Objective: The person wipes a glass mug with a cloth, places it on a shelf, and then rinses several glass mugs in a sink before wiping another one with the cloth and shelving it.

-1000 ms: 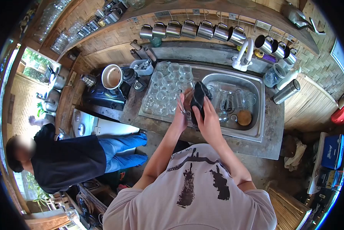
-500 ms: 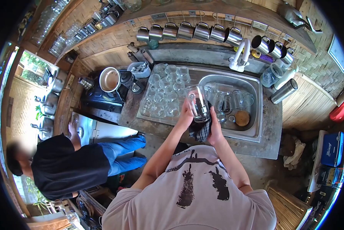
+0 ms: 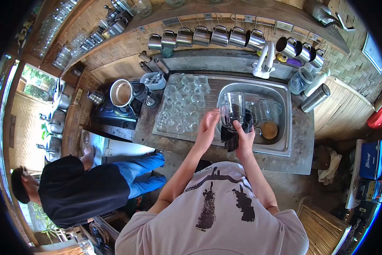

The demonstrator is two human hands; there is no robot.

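A clear glass mug (image 3: 235, 104) is upright over the left part of the sink, its handle towards my left hand. My right hand (image 3: 245, 138) is wrapped round its lower part, thumb across the front, with a dark checked cloth (image 3: 230, 140) bunched between palm and glass. My left hand (image 3: 208, 126) is at the mug's left side, fingers curled in at the handle; their exact contact is hard to make out. More glass mugs (image 3: 264, 109) lie in the sink (image 3: 289, 127), beside a round tan thing (image 3: 269, 129). Several glass mugs (image 3: 178, 108) stand crowded on the drainboard.
A white tap (image 3: 264, 61) rises behind the sink. Steel mugs (image 3: 201, 36) hang from the shelf above. A glass jar (image 3: 300, 80) and steel flask (image 3: 316, 97) stand right. A pot (image 3: 122, 92) sits on the stove. Another person (image 3: 84, 187) is at the left.
The mug and both hands have shifted right. My left hand has moved from the glass's side to its handle side. The other person's head has turned and their body has shifted slightly.
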